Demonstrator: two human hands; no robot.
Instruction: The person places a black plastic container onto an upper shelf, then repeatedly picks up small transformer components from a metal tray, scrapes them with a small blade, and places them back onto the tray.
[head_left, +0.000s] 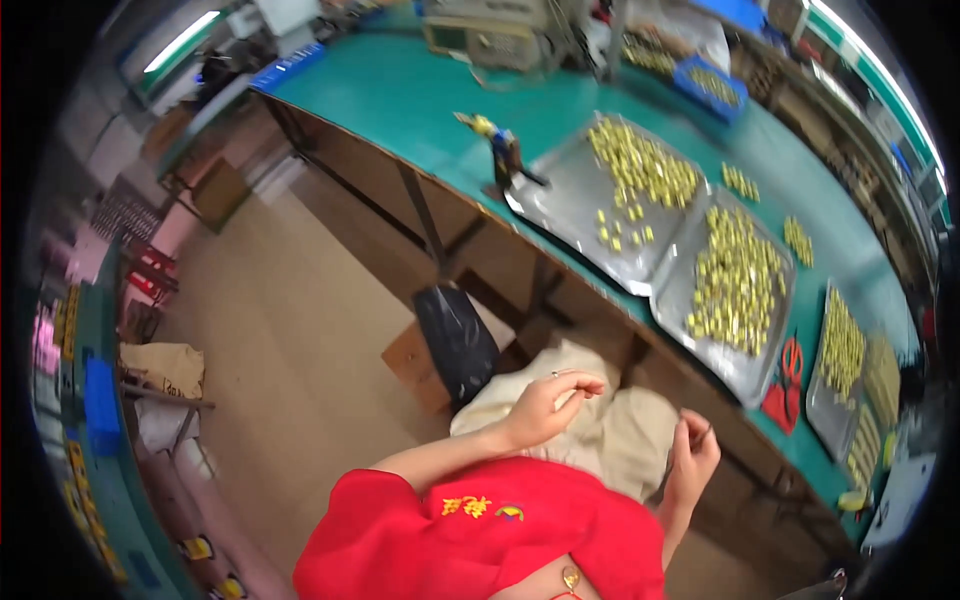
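Note:
Over my lap in beige trousers (640, 430), my left hand (556, 408) is loosely closed, its thumb near the curled fingers; nothing shows in it. To its right, my right hand (692, 450) has its fingers bent in toward the thumb, and I cannot make out whether something small is between them. Both hands are apart from each other and below the edge of the green table (390, 90). Closest to them on the table is a metal tray (690, 335) spread with small yellow-gold parts (735, 275). Left of it is a second metal tray (560, 190) with more such parts.
A hand tool with a dark body (505, 155) stands beside the left tray. Red-handled scissors (791, 365) lie right of the trays, before a third tray (825, 425). A black bag (455, 340) and a cardboard box (412, 365) are under the table. A blue bin (710, 85) stands farther back.

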